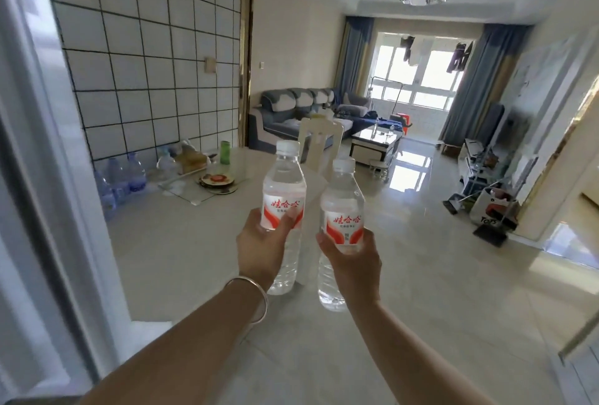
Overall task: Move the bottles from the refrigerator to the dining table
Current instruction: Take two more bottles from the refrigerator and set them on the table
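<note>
The dining table (181, 242) fills the lower left, its near edge cut off by a pale door frame, and a cream chair (319, 142) stands at its far side, partly hidden behind the bottles. Against the tiled wall at the table's left sit about four large blue-tinted water jugs (124, 177), blurred so the count is uncertain; a green cup (225, 152) and a stack of plates (217, 180) lie farther along. Two clear water bottles with red-and-white labels are held up in front of the table, each upright with its long axis vertical and white cap pointing up. The left bottle (284, 203) is gripped by the left hand (259, 242), fingers curled round the label, a silver bangle (256, 297) on the wrist. The right bottle (342, 220) is clasped round its label by the right hand (353, 258). The bottles stand just beside each other, not touching.
</note>
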Action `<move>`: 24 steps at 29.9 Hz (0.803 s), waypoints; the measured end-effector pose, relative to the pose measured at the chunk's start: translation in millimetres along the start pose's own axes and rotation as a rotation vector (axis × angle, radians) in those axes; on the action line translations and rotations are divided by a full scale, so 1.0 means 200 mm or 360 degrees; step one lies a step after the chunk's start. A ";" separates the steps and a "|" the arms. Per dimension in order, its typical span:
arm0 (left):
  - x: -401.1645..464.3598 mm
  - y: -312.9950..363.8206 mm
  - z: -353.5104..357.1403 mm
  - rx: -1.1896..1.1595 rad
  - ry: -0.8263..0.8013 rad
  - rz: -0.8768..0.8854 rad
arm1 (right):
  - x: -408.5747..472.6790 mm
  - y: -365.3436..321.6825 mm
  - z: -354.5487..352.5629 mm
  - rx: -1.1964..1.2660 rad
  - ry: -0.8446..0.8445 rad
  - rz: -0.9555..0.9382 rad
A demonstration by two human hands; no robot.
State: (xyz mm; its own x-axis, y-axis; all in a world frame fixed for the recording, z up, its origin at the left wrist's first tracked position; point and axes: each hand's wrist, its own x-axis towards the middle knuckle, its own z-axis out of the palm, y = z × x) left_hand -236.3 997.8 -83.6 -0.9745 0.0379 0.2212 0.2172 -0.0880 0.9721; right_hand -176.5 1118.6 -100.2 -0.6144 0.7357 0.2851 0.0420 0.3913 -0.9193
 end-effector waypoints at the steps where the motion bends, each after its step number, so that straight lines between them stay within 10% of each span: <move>1: 0.08 -0.03 0.03 -0.0005 0.0020 -0.0014 | 0.07 0.01 0.05 -0.0004 -0.0010 0.0003; 24: 1.88 -0.76 0.03 0.0381 0.0809 -0.0071 | 1.53 0.20 1.76 0.0272 -0.1002 0.0027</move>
State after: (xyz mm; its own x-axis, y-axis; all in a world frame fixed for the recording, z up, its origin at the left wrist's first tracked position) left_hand -634.9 1030.4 -147.7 -0.8747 -0.4531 0.1719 0.1243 0.1330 0.9833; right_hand -640.1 1164.8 -146.0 -0.9611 0.2558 0.1045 -0.0384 0.2512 -0.9672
